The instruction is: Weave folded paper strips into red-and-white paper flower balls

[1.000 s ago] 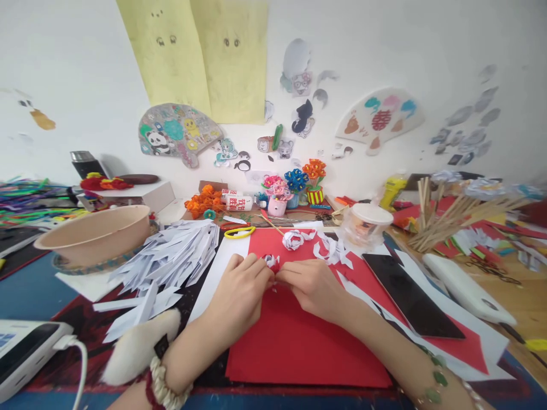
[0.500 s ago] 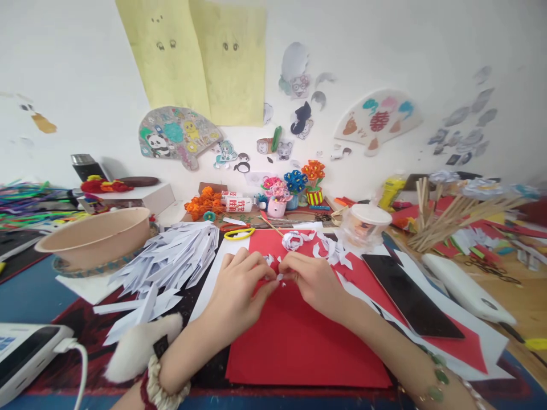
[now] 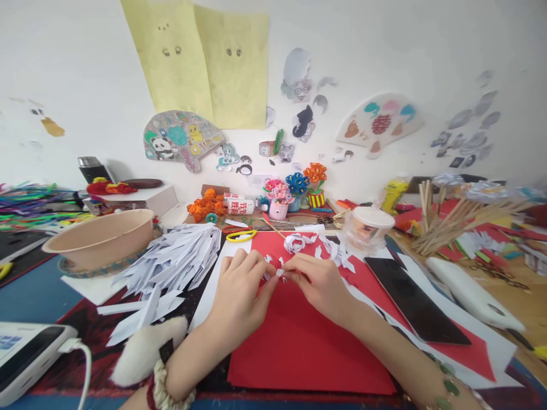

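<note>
While they meet over the far half of the red paper sheet [image 3: 299, 341], the left hand [image 3: 239, 293] and the right hand [image 3: 320, 282] are both closed on a small red-and-white paper piece [image 3: 276, 272]. It is pinched between the fingertips of the two hands, low over the sheet. Whether it touches the sheet cannot be told.

The sheet lies flat on the tabletop [image 3: 25, 296], directly in front of the person. Just beyond the hands, a rolled white paper flower [image 3: 294, 242] lies at the sheet's far edge, with loose white paper scraps [image 3: 335, 253] beside it to the right. A heap of white paper strips [image 3: 175, 256] spreads out left of the left hand, and a beige bowl [image 3: 100, 236] stands further left. Yellow-handled scissors [image 3: 241, 234] lie beyond the sheet's far left corner. A lidded clear plastic cup [image 3: 368, 225] stands to the far right of the sheet. A black phone [image 3: 414, 299] lies flat near the right forearm, and a bundle of wooden sticks [image 3: 448, 219] lies well beyond it.
</note>
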